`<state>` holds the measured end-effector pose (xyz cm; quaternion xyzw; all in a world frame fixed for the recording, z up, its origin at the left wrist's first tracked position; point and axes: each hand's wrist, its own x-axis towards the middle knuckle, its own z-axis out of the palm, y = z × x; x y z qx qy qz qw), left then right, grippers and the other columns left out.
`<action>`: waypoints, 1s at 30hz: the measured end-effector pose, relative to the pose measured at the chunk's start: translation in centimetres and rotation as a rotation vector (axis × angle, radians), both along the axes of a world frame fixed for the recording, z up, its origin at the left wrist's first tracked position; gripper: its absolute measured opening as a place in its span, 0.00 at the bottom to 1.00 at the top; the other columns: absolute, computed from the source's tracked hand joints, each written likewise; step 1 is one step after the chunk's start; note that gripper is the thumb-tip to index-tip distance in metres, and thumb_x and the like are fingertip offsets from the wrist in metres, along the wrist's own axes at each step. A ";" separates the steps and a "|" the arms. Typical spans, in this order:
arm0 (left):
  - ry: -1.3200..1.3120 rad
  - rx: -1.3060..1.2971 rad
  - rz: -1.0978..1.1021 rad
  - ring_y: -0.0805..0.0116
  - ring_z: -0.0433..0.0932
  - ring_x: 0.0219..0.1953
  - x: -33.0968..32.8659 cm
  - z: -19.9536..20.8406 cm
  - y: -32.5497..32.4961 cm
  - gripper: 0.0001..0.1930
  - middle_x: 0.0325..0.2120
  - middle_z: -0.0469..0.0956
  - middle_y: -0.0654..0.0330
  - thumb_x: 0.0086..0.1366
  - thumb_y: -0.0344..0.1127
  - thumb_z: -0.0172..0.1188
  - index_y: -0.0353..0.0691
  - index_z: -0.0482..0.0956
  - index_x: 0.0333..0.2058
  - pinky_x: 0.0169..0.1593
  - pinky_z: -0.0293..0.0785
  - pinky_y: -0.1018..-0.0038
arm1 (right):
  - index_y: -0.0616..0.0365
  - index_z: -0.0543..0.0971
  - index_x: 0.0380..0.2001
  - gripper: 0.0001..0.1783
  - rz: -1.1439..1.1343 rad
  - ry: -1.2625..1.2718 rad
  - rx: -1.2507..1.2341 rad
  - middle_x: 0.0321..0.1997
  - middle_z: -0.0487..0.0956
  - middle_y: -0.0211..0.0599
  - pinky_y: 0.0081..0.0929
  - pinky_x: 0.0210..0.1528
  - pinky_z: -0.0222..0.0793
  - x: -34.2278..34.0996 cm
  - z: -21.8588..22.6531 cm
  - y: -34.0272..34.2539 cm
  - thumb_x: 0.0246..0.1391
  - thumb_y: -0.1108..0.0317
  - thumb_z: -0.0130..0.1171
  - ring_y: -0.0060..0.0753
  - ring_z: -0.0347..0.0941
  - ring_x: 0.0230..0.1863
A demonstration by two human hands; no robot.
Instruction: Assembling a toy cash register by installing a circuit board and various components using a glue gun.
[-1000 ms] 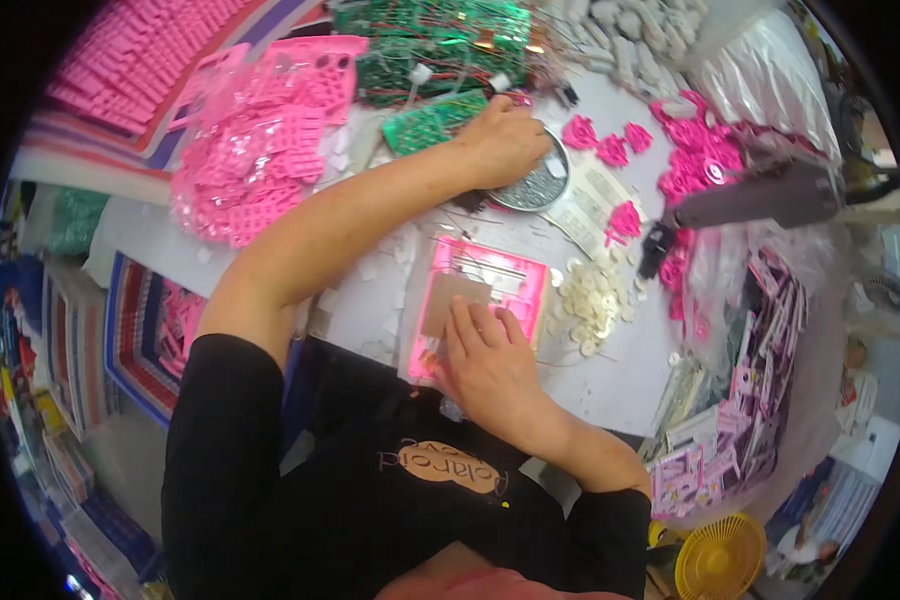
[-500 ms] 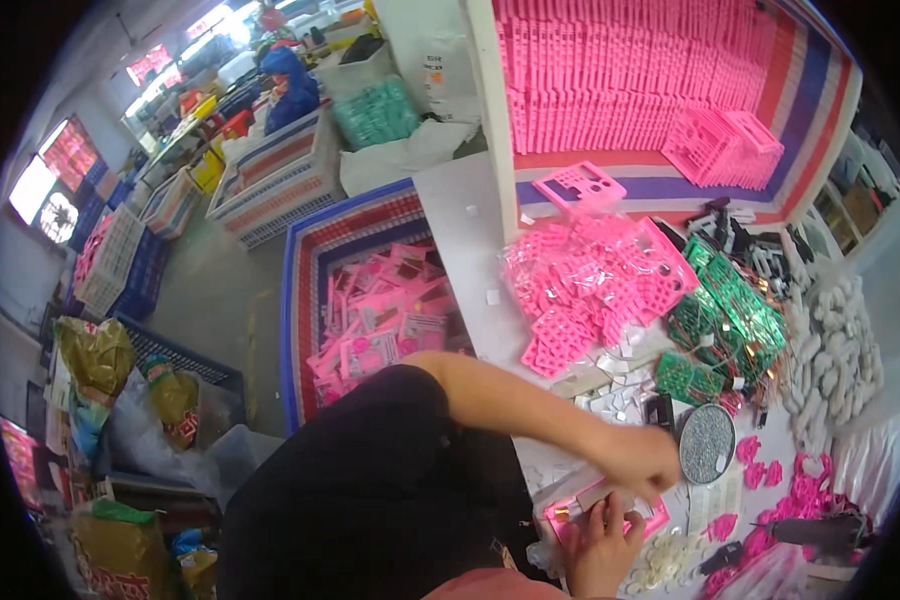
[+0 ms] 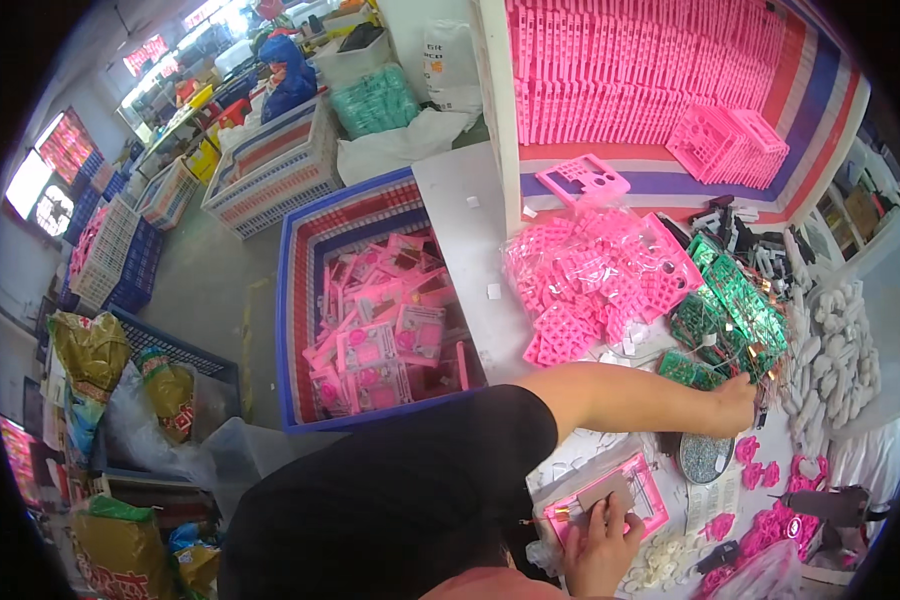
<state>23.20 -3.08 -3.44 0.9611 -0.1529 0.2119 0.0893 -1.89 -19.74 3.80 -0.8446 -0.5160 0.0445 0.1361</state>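
My left hand is stretched across the table, above a round tin of small metal parts. Its fingers are curled at the edge of a heap of green circuit boards with wires; whatever they grip is hidden. My right hand bends its fingers over a flat grey-brown piece, holding it against a pink plastic frame. The frame lies on the table near me, with a small yellowish part showing at its left side.
Bagged pink plastic parts lie farther back, below stacked pink frames. A blue-rimmed crate of packaged pink items stands left. White bundles, pink cords and a dark power tool are right. Another person is far off.
My left hand has moved away from the pink frame, rightward and farther back to the circuit boards and wires. My right hand stays on the frame, and the grey-brown piece now shows more fully.
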 end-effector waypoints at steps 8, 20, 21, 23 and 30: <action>0.331 -0.343 -0.418 0.54 0.77 0.37 -22.0 6.1 3.2 0.08 0.27 0.77 0.58 0.52 0.38 0.62 0.40 0.78 0.27 0.44 0.74 0.60 | 0.58 0.77 0.48 0.24 -0.066 0.126 0.033 0.53 0.75 0.45 0.48 0.54 0.64 0.6 1.3 0.6 0.44 0.69 0.66 0.57 0.66 0.50; 0.221 -0.215 -0.237 0.70 0.80 0.48 -29.4 4.4 3.7 0.10 0.46 0.82 0.63 0.56 0.35 0.68 0.44 0.78 0.35 0.54 0.58 0.58 | 0.70 0.75 0.48 0.15 -0.750 -0.129 1.182 0.50 0.76 0.45 0.37 0.55 0.69 7.5 5.5 -7.8 0.59 0.72 0.56 0.37 0.71 0.49; 0.217 -0.229 -0.233 0.70 0.80 0.48 -29.3 4.3 3.7 0.10 0.46 0.83 0.63 0.56 0.35 0.68 0.44 0.78 0.35 0.54 0.58 0.58 | 0.68 0.67 0.58 0.24 -0.760 -0.458 1.167 0.56 0.72 0.46 0.41 0.61 0.66 11.9 6.9 -9.9 0.64 0.65 0.54 0.42 0.71 0.53; 0.201 -0.253 -0.260 0.69 0.80 0.48 -28.9 4.3 3.5 0.10 0.46 0.83 0.63 0.55 0.34 0.68 0.44 0.78 0.35 0.54 0.57 0.56 | 0.68 0.60 0.64 0.34 -0.442 0.038 1.295 0.60 0.68 0.50 0.41 0.65 0.65 15.9 9.0 -12.0 0.62 0.62 0.59 0.44 0.70 0.58; 0.194 -0.274 -0.196 0.70 0.80 0.48 -29.7 3.6 3.6 0.11 0.46 0.83 0.64 0.54 0.32 0.68 0.44 0.79 0.36 0.56 0.55 0.54 | 0.69 0.66 0.61 0.37 -0.094 0.925 1.024 0.36 0.81 0.47 0.27 0.34 0.76 14.9 6.4 -4.9 0.54 0.62 0.69 0.32 0.78 0.30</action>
